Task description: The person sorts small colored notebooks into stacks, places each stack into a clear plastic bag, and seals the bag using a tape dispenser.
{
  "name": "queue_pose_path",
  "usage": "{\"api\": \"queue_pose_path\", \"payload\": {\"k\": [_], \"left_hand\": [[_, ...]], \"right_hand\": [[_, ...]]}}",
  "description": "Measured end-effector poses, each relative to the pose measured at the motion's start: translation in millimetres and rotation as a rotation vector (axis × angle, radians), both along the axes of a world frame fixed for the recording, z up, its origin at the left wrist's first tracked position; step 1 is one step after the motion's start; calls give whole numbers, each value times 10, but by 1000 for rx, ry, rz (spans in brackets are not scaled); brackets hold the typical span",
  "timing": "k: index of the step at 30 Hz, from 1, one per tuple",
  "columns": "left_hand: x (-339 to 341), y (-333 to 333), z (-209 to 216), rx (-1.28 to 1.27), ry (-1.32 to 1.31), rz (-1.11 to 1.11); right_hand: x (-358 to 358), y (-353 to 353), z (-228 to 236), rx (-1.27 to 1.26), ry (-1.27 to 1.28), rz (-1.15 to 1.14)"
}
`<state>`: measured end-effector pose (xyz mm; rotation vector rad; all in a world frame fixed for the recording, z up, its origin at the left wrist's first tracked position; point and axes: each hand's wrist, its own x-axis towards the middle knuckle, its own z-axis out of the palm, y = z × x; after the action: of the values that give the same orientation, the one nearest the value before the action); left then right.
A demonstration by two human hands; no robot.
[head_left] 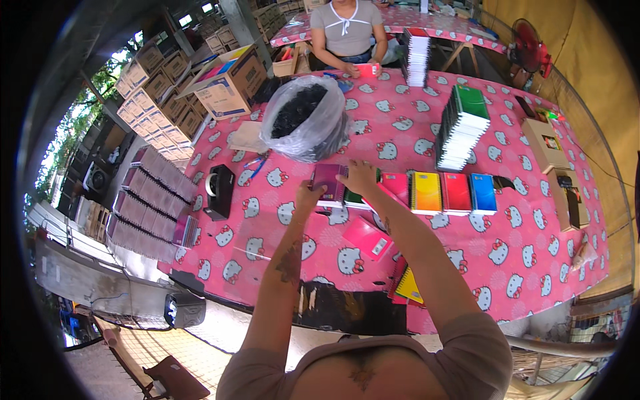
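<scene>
The left hand [309,197] should probably keep the purple notebook [327,177] steady while the right hand [361,178] nudges it straight. The left hand is partly curled, gripping the notebook's left side. The right hand touches its right side; I can't tell if it grips. It's on the pink surface [400,152], left of the yellow notebook [426,190].

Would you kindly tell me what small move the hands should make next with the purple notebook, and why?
Probably a gentle squaring of the purple notebook between both hands: the left hand is at its left edge, the right hand at its right, and the yellow notebook, red notebook and blue notebook sit side by side in a row.
</scene>
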<state>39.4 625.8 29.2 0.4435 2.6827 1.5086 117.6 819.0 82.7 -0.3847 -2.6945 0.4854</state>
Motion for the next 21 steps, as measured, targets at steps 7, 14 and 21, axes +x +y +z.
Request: {"api": "queue_pose_path", "payload": {"k": [7, 14, 21], "left_hand": [[160, 258, 443, 37, -2, -105], [1209, 133, 1312, 700, -266, -463], [1630, 846, 113, 321, -768, -266]], "right_hand": [[-235, 387, -53, -479, 316, 293], [971, 32, 932, -1155, 326, 392], [3149, 620, 1187, -1601, 775, -152]]}}
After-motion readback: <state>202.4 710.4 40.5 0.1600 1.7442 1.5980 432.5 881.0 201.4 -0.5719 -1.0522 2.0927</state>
